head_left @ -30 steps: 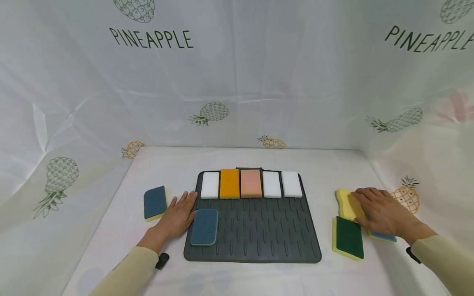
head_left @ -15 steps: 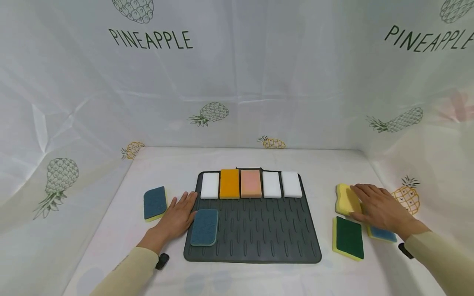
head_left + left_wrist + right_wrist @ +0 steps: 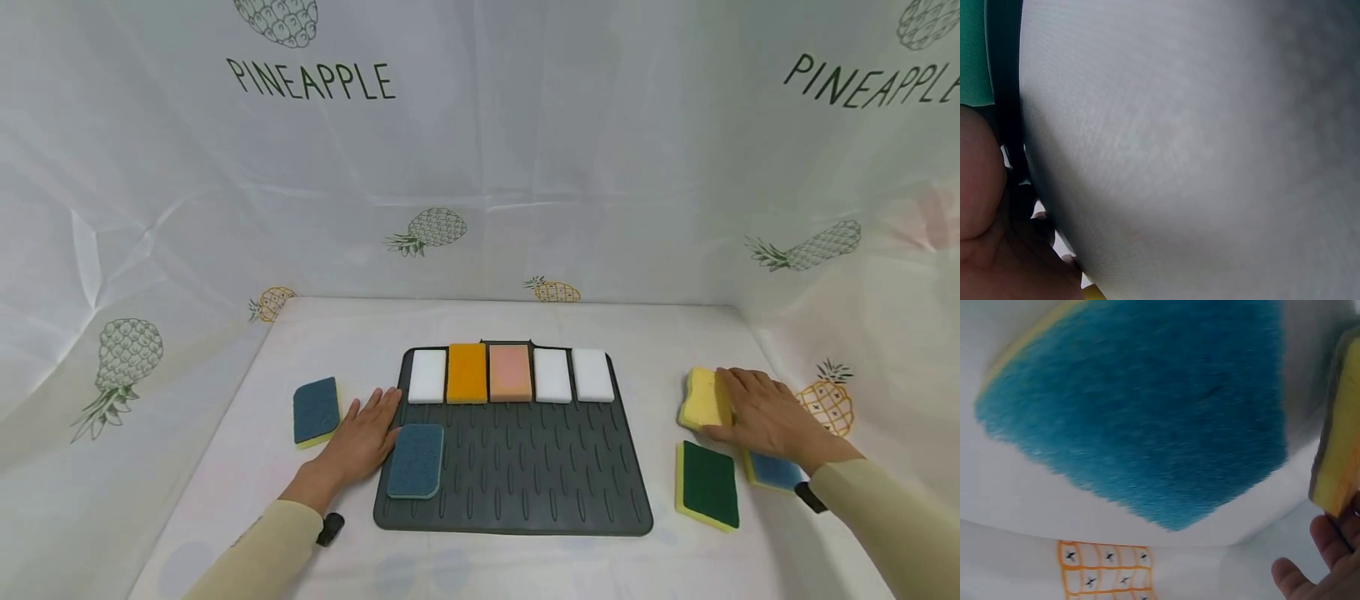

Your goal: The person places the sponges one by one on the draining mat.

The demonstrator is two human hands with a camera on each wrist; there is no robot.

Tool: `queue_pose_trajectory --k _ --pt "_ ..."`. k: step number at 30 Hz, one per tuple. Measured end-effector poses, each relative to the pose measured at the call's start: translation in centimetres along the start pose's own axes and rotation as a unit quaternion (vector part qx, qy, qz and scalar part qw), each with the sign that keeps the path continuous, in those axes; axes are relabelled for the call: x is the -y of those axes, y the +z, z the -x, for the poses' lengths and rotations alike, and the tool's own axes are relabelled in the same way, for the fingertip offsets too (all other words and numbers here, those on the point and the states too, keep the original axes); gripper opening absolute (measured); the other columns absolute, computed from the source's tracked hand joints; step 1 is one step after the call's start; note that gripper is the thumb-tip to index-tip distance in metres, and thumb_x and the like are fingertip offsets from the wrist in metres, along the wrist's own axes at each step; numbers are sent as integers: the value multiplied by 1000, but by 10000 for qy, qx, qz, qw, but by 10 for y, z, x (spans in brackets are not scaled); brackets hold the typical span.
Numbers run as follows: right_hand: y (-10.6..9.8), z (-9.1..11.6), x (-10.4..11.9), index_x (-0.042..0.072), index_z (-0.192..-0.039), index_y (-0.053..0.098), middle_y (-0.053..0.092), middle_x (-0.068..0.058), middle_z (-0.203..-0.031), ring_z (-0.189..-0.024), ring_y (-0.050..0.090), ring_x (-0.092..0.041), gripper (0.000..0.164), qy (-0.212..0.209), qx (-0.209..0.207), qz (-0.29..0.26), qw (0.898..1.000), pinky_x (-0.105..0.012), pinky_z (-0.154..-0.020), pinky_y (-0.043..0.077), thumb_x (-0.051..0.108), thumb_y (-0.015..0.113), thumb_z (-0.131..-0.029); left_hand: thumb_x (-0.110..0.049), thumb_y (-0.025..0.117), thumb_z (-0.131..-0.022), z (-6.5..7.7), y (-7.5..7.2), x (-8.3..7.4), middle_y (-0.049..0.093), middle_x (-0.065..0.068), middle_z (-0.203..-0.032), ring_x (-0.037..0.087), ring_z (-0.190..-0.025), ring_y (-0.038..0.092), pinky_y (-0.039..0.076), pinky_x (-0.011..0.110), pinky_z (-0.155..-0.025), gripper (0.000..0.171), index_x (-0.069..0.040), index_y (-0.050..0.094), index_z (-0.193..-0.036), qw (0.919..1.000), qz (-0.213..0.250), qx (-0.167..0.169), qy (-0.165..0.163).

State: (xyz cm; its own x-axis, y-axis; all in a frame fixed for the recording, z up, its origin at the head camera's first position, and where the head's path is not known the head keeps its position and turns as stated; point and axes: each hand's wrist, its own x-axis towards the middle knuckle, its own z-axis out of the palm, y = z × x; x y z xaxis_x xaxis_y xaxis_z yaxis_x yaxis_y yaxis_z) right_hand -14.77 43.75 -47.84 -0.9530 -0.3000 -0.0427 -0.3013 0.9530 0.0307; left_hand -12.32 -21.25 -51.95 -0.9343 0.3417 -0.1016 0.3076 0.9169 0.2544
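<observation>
My right hand (image 3: 765, 417) grips a wavy-edged yellow sponge (image 3: 705, 400) on the right side of the table, thumb at its near edge and fingers over its right side. The right wrist view shows the sponge's grey layer and yellow foam beside the fingertips (image 3: 1322, 537). Lying flat, my left hand (image 3: 356, 446) has its fingers spread at the left edge of the dark grey ribbed mat (image 3: 525, 475). Just right of its thumb, a blue-grey sponge (image 3: 416, 461) rests on the mat. Grey cloth-like surface fills most of the left wrist view.
Near the right hand lie a dark green scouring sponge (image 3: 707, 486) and a blue one (image 3: 776, 472). Another blue-grey sponge (image 3: 316, 412) is left of the left hand. Along the mat's back stand white, orange (image 3: 467, 373) and pink (image 3: 510, 373) blocks in a row.
The right hand has shifted slightly away from me, and the yellow sponge has moved with it and tilted. More of the blue sponge beneath the wrist now shows. The left hand has stayed put.
</observation>
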Motion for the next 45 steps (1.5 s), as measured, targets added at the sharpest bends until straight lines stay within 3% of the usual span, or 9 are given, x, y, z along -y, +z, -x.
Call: queue_pose_trajectory --k 8,16,25,29,32,36,45 --pt "-10 -13 21 -10 -139 44 51 -35 -135 -120 48 -52 104 -191 -923 267 9952 -73 -99 45 62 84 -77 -29 52 -112 0 1 1 31 20 -171 42 -160 23 18 66 -128 68 0 24 -167 10000 -27 -15 -33" --pt "-15 -23 39 -10 -131 47 56 -32 -125 -112 52 -49 100 -620 -1701 357 9828 -68 -90 49 57 87 -68 -29 51 -113 0 1 1 31 21 -171 43 -160 24 19 67 -128 67 0 25 -167 10000 -55 -22 32" --pt "-22 -37 65 -9 -132 49 57 -30 -124 -113 54 -49 101 -999 -2084 447 9719 -65 -90 51 77 61 -81 -29 51 -113 0 0 0 30 21 -171 43 -160 23 18 67 -128 67 0 24 -167 10000 2 4 24" --pt "-25 -43 78 -10 -133 49 57 -30 -123 -114 55 -50 110 -1122 -2263 439 9666 -66 -91 51 90 38 -87 -29 51 -113 0 0 0 31 21 -171 42 -160 23 19 67 -128 67 0 24 -167 10000 -41 10 45" --pt "-28 -47 88 -10 -134 48 57 -30 -124 -114 54 -50 109 -1203 -2297 451 9647 -66 -92 51 86 50 -84 -29 52 -112 0 0 0 32 21 -171 43 -160 25 19 67 -128 67 1 25 -166 10000 -55 -39 61" --pt "-30 -53 101 -9 -137 46 55 -29 -128 -119 52 -49 104 -1173 -2098 441 9697 -66 -97 49 63 81 -70 -28 53 -112 1 -1 -1 32 21 -170 43 -160 25 19 67 -128 67 0 26 -166 10000 -24 -71 22" --pt "-32 -63 131 -9 -139 46 55 -29 -128 -121 53 -49 107 -1248 -2021 300 9709 -65 -100 49 66 83 -72 -28 53 -112 -1 0 -1 32 20 -171 42 -160 24 18 67 -128 67 -1 26 -167 10000 26 -36 1"
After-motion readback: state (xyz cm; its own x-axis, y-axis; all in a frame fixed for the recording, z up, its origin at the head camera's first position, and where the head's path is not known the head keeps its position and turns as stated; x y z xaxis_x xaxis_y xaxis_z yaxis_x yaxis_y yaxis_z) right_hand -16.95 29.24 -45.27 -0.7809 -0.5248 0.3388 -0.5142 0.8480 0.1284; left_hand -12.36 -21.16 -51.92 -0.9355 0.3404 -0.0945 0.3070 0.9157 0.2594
